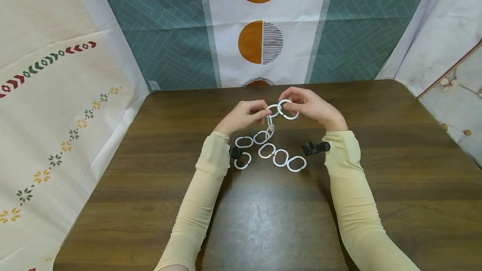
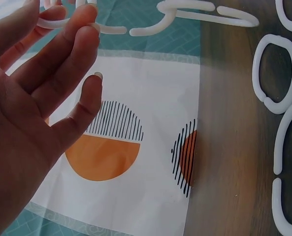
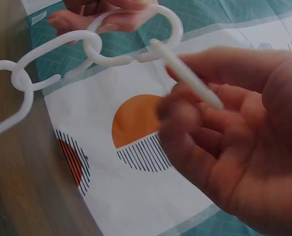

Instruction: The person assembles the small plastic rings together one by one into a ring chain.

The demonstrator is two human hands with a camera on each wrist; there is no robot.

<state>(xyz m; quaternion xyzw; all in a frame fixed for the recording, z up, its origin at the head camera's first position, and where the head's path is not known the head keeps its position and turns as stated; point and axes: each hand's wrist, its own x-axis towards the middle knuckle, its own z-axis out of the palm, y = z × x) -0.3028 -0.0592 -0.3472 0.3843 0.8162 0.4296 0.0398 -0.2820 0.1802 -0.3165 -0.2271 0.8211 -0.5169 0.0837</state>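
My left hand [image 1: 246,116] pinches the top link of a white plastic chain [image 1: 270,127] between thumb and fingers. The chain hangs down from it toward the table; in the right wrist view its upper links [image 3: 92,46] show hooked through each other. My right hand [image 1: 312,106] pinches a single white C-shaped link [image 1: 295,116] by its side. In the right wrist view this link [image 3: 187,73] is seen edge-on, one end right at the top link [image 3: 177,27] of the chain. Little of the left fingers' hold shows in the left wrist view.
Several white links lie on the brown wooden table [image 1: 150,200], among them one [image 1: 297,171] at the right of a short row and one [image 1: 241,168] beside the left wrist. Black wrist cameras [image 1: 315,148] sit on both sleeves. Patterned cloths [image 1: 169,53] stand behind and beside the table.
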